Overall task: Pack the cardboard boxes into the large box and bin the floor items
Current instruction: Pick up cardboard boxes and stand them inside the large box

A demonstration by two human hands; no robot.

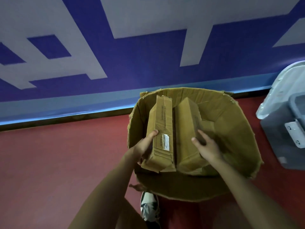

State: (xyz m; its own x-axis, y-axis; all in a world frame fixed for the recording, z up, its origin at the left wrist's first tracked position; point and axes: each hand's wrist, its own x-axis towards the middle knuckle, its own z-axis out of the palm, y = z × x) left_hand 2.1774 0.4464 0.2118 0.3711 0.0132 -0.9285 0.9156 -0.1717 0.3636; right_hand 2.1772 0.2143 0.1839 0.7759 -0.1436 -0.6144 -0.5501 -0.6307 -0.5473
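A large open cardboard box point(234, 129) with torn flaps stands on the red floor by the wall. Over its opening I hold two smaller cardboard boxes side by side. The left small box point(160, 123) has a white label near its near end, and my left hand point(145, 146) grips its left side with the thumb on top. The right small box point(186, 129) is plain, and my right hand point(208, 147) grips its right side, thumb on top and fingers curled round the edge. Both boxes tilt down into the large box.
A grey plastic bin point(283, 134) with a pale lid and metal hinge stands to the right of the large box. A blue and white wall with a dark skirting runs behind. My shoe point(148, 207) shows below the large box. Red floor lies open at left.
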